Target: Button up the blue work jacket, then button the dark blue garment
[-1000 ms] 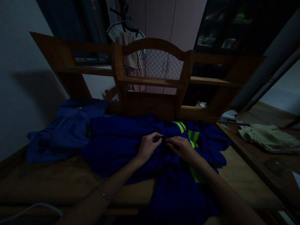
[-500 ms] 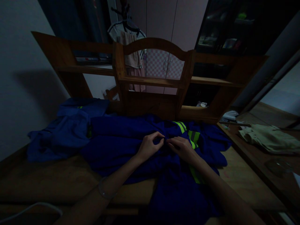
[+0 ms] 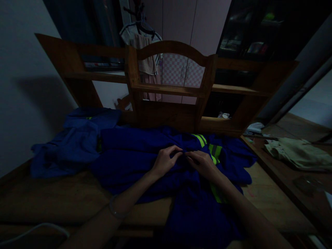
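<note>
A dark blue work garment [image 3: 129,157] with yellow-green and grey reflective strips lies spread over the wooden desk. Around its middle, my left hand [image 3: 167,159] pinches the cloth between thumb and fingers. Just to the right, my right hand [image 3: 201,161] also pinches the fabric, its fingertips almost meeting those of the left. What exactly sits between the fingertips is too dark and small to make out. One part of the garment hangs over the desk's front edge beneath my right forearm.
A lighter blue garment [image 3: 75,141] is heaped at the left by the wall. A wooden shelf rack [image 3: 168,90] rises along the back of the desk [image 3: 64,197]. Folded pale trousers [image 3: 295,152] lie on the right-hand surface. A white cable [image 3: 44,225] curves at the lower left.
Both hands stay at the same spot on the garment. The left thumb and fingertips have shifted slightly right and closed a little more.
</note>
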A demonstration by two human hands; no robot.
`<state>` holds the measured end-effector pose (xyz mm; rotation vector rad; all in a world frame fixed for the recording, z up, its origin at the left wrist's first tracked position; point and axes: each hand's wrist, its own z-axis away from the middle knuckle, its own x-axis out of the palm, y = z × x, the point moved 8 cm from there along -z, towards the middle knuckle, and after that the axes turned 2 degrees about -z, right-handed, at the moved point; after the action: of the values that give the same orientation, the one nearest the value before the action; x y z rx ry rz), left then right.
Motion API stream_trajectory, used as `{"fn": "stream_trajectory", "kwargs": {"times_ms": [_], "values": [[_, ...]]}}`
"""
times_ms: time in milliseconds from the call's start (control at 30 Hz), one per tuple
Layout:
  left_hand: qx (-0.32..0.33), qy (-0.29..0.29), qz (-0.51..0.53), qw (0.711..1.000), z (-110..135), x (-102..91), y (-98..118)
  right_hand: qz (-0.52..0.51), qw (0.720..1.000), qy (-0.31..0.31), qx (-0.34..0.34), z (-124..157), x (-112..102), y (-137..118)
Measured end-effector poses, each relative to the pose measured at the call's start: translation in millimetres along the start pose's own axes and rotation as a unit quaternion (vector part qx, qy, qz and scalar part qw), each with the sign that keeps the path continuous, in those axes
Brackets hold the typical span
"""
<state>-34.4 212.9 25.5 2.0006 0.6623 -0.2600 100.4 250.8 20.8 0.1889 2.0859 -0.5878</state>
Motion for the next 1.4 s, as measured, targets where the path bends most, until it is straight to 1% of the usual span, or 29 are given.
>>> {"fn": "stream_trajectory", "kwargs": {"times_ms": [500,833,1167,1400], "values": [[0.003,0.02,-0.023,1.0,1,-3.8,2,-0.009,1.0,0.0,0.004,0,1,1],[0.046,0.027,-0.063,0.997,3,-3.0,12,0.001,1.0,-0.005,0.027,-1,-3,-2],[0.05,0.018,-0.066,0.996,6,-3.7,15,0.009,1.0,0.003,0.03,-1,-4,-1],[0.056,0.028,-0.073,0.995,6,-3.2,17,0.017,0.999,0.001,0.028,-1,-4,-1]]}}
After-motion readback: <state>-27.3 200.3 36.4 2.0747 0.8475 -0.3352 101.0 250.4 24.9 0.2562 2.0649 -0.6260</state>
